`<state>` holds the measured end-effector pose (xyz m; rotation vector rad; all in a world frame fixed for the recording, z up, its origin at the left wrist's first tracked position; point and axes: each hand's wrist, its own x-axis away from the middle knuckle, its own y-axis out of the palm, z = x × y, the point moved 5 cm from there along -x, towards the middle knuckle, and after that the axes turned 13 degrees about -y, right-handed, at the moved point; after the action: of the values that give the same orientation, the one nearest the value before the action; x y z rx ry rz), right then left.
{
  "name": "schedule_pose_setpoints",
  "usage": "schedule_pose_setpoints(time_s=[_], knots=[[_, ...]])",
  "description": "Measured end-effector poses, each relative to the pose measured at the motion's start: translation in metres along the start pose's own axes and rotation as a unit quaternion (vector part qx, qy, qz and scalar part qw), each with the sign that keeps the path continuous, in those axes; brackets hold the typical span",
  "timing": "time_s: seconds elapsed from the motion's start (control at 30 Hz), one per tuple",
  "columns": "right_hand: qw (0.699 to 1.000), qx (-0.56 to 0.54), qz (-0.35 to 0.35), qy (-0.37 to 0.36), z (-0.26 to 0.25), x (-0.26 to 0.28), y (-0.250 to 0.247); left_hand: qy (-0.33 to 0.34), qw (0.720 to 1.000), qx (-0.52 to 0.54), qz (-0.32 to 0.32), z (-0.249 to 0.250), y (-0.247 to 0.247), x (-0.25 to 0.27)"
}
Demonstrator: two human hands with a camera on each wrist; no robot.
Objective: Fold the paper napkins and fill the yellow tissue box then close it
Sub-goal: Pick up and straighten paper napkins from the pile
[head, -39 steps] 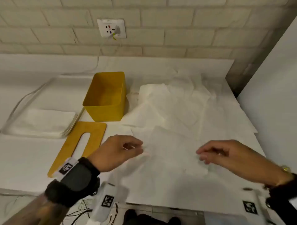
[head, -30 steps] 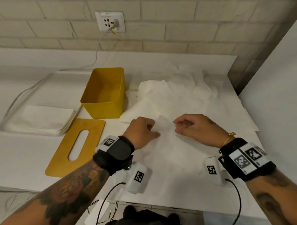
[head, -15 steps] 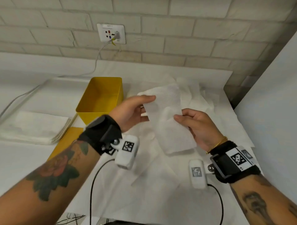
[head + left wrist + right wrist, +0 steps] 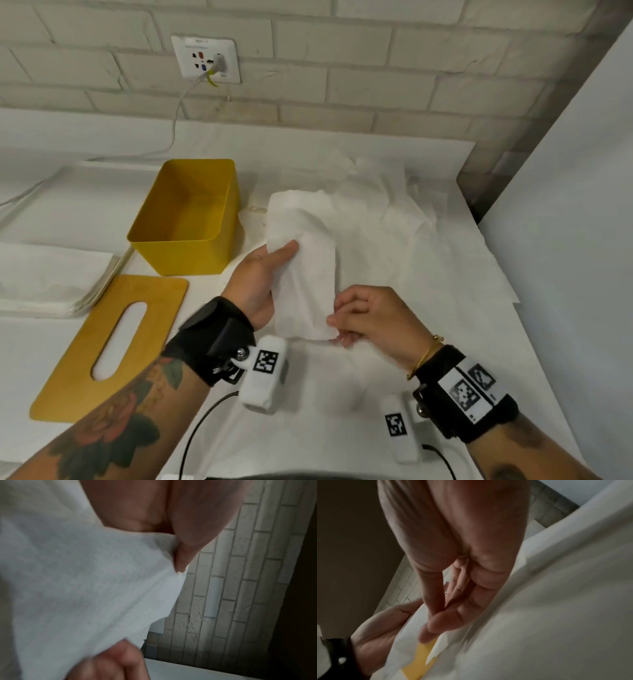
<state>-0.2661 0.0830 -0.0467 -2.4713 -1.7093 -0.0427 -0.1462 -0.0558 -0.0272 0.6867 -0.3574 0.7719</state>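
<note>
The left hand (image 4: pixel 255 277) grips a folded napkin (image 4: pixel 305 274) along its left edge; the right hand (image 4: pixel 373 318) pinches its near right corner, right of the yellow box (image 4: pixel 185 253).

Yellow tissue box (image 4: pixel 186 219), white napkin (image 4: pixel 305 281)

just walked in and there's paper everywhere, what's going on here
A person is folding a paper napkin in the air above the table. The left hand holds its upper part and the right hand pinches its lower corner. The yellow tissue box stands open and looks empty, with its slotted lid lying flat in front. More loose napkins lie behind.
</note>
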Motion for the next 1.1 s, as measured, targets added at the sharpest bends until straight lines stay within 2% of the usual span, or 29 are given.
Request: schedule_pose_setpoints(time_s=[0.07, 0.13, 0.2, 0.27, 0.33, 0.43, 0.53, 0.63, 0.73, 0.8, 1.1], knots=[[0.998, 0.055, -0.013, -0.005, -0.004, 0.012, -0.013, 0.005, 1.0, 0.002, -0.014, -0.001, -0.006, 0.0], [0.994, 0.087, 0.058, -0.013, -0.014, 0.018, -0.046, 0.002, 0.999, 0.008, -0.04, -0.003, -0.007, 0.0], [0.98, 0.114, 0.162, -0.017, -0.023, 0.022, -0.088, -0.003, 0.998, 0.011, -0.062, -0.006, -0.005, 0.001], [0.959, 0.159, 0.236, 0.017, -0.022, 0.025, -0.126, -0.007, 0.997, 0.013, -0.077, -0.009, 0.0, 0.002], [0.935, 0.213, 0.27, 0.08, -0.012, 0.029, -0.153, -0.008, 0.996, 0.015, -0.087, -0.012, 0.005, 0.002], [0.916, 0.251, 0.27, 0.157, 0.004, 0.033, -0.169, -0.016, 0.996, 0.022, -0.087, -0.018, 0.01, 0.001], [0.926, 0.214, 0.256, 0.176, 0.009, 0.031, -0.159, -0.023, 0.996, 0.025, -0.084, -0.022, 0.011, -0.002], [0.941, 0.134, 0.27, 0.153, 0.014, 0.025, -0.149, -0.03, 0.996, 0.027, -0.084, -0.024, 0.011, -0.002], [0.937, 0.07, 0.326, 0.101, 0.014, 0.021, -0.149, -0.034, 0.995, 0.034, -0.085, -0.024, 0.01, -0.001], [0.939, 0.049, 0.333, 0.077, 0.012, 0.02, -0.151, -0.036, 0.995, 0.046, -0.083, -0.024, 0.009, 0.0], [0.944, 0.088, 0.317, 0.034, 0.009, 0.015, -0.154, -0.042, 0.993, 0.076, -0.084, -0.026, 0.005, 0.003]])
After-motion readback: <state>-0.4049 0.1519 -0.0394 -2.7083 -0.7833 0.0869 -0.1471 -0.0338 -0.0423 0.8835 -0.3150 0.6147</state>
